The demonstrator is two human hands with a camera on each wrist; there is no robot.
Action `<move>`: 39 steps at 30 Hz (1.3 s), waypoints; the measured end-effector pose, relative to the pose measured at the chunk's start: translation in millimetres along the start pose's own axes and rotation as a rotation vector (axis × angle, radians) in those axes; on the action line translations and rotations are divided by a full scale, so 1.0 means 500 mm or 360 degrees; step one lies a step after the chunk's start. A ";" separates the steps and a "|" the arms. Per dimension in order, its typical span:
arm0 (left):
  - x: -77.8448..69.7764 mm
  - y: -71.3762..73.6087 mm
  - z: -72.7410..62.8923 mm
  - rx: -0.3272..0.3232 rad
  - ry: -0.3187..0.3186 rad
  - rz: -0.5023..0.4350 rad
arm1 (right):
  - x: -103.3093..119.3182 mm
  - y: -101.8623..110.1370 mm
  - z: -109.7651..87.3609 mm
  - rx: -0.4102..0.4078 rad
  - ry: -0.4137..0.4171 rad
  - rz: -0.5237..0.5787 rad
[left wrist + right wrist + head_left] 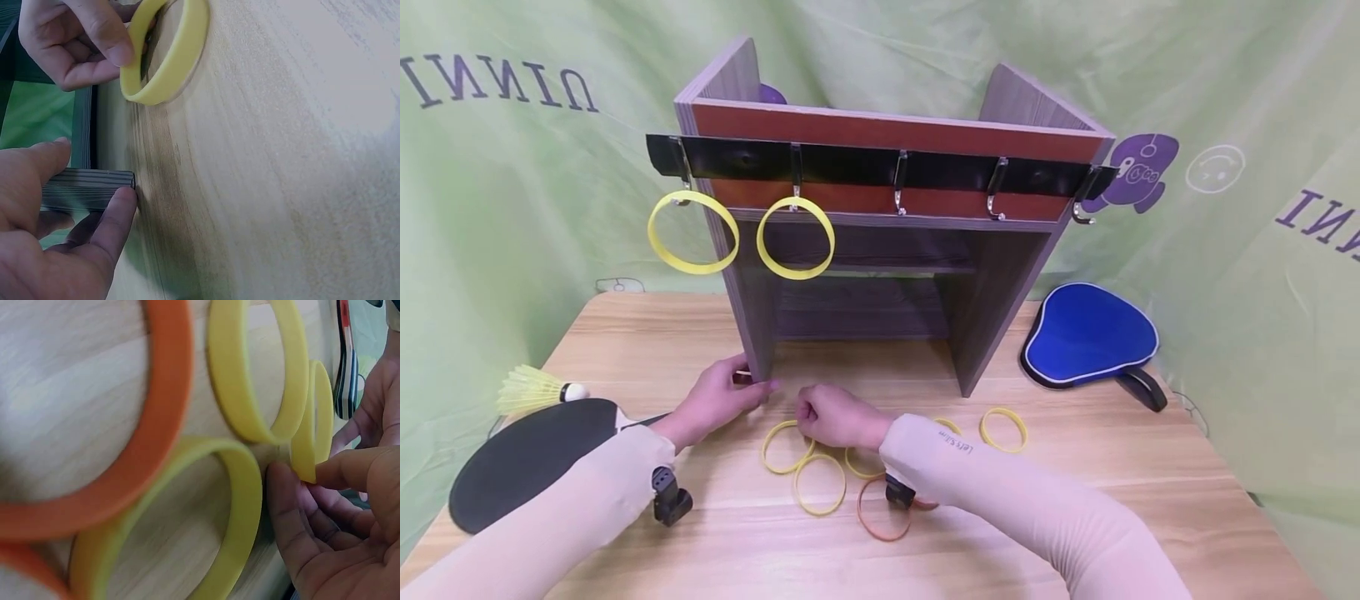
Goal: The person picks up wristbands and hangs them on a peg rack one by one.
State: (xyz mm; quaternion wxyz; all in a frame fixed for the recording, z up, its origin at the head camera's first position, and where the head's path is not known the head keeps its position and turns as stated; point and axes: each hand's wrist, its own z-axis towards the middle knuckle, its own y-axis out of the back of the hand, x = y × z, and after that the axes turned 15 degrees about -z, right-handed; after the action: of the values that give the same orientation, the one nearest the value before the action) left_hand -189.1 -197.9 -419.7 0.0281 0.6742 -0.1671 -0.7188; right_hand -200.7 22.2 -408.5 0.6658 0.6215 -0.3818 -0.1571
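My left hand (pixel 730 396) holds the lower front edge of the left side panel of a wooden desk shelf (pixel 1011 275). In the left wrist view its thumb and fingers lie on either side of that panel (pixel 90 187). Just right of it, my right hand (pixel 835 417) pinches a yellow ring (pixel 304 437) between thumb and finger, tilted up off the tabletop. Several flat yellow rings (pixel 820 514) and orange rings (pixel 880 537) lie below and beside the right hand, partly hidden by the forearm. Two yellow rings (pixel 693 268) hang from the two leftmost hooks.
A black strip (pixel 850 167) with several metal hooks crosses the shelf's red front board. Left on the table are a yellow shuttlecock (pixel 531 392) and a black paddle-shaped object (pixel 535 458). A blue paddle-shaped case (pixel 1090 333) lies right. Green curtain (pixel 1247 317) surrounds the table.
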 end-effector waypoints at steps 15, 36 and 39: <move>-0.005 -0.002 0.001 -0.0011 0.0002 0.0019 | -0.050 0.025 -0.026 0.0232 -0.0443 0.1266; 0.000 -0.003 -0.001 -0.0016 0.0006 0.0022 | -0.092 0.116 -0.109 0.0145 -0.0386 0.1695; -0.001 -0.003 -0.001 -0.0012 0.0011 0.0022 | -0.088 0.137 -0.123 0.0111 -0.0365 0.1744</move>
State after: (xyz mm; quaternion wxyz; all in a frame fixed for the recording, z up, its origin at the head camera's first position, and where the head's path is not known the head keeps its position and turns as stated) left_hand -188.4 -196.5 -419.3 0.0363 0.6754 -0.1690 -0.7169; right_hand -204.4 108.1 -353.7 0.5834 0.3330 -0.7237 0.1579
